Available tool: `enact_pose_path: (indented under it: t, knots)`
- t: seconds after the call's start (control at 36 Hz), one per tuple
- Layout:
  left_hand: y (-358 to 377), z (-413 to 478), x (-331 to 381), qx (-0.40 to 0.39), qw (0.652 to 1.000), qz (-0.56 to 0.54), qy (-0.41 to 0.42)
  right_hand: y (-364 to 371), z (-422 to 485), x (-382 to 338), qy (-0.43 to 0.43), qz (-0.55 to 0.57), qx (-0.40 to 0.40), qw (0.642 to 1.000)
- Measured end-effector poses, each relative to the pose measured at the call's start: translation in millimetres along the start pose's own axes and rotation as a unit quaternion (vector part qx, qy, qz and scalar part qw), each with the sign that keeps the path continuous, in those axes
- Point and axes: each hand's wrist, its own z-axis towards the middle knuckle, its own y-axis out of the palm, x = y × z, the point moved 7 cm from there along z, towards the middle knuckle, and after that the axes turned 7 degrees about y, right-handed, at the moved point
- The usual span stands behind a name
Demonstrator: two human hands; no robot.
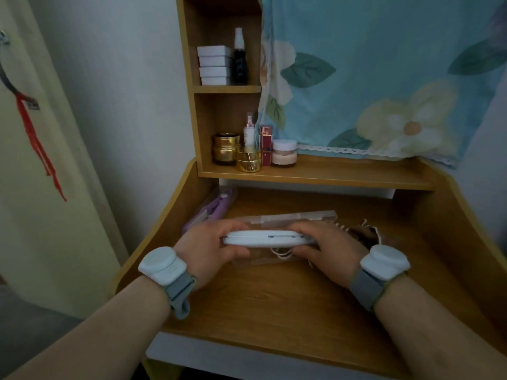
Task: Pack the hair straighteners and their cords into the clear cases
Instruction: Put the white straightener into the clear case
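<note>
Held the white hair straightener level over the middle of the desk, lengthwise left to right. Left hand wrapped around its left end, fingers curled over the top and thumb tucked below. Right hand gripping the right end the same way. Thin white cord dangling in loops just under the straightener, between the two hands.

Clear case lying open on the desk right behind the straightener, partly hidden by it; more clear plastic visible just below the straightener too, couldn't tell if it was the same case or another. Purple hair straightener sitting far left of the white one, back near the desk's left wall, looked to be inside or on clear plastic, too blurry to be sure. Something brownish with a light cord, crumpled, just right of the white straightener, past the right hand.

White round devices on grey straps on both wrists.

Above and behind the straightener, a low shelf with gold jars, a small white bottle, a red lipstick box and a pinkish jar. Higher up in the cubby, stacked white boxes beside a dark spray bottle. Blue floral cloth hanging up and to the right.
</note>
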Motion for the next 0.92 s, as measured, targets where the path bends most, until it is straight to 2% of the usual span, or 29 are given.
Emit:
enact_pose_path:
  t: [0.06, 0.31, 0.39, 0.5, 0.61, 0.72, 0.81, 0.92]
  knots:
    - [5, 0, -4, -0.021, 1.000, -0.005, -0.005, 3, -1, 2, 0.001, -0.030, -0.007, 1.000]
    - [23, 3, -11, -0.097, 0.995, -0.007, -0.020, 4, 0, 2, 0.005, 0.004, 0.000, 1.000]
    - [21, 4, -8, -0.090, 0.996, -0.004, -0.021, 2, -2, 1, 0.004, 0.021, 0.003, 1.000]
    - [9, 2, -4, -0.047, 0.999, -0.003, -0.011, -7, -6, 4, 0.026, 0.048, 0.046, 0.997]
    - [1, 1, 2, -0.002, 1.000, 0.014, 0.021, -12, -7, 18, 0.103, 0.092, 0.060, 0.989]
    - [-1, 2, 7, 0.033, 0.999, 0.022, 0.030, -22, -7, 39, 0.182, 0.063, 0.130, 0.973]
    - [4, 3, 10, 0.042, 0.998, 0.029, 0.035, -20, -4, 46, 0.194, 0.024, 0.098, 0.976]
    - [9, 3, 8, 0.038, 0.999, 0.017, 0.031, -26, -3, 50, 0.180, 0.077, 0.086, 0.977]
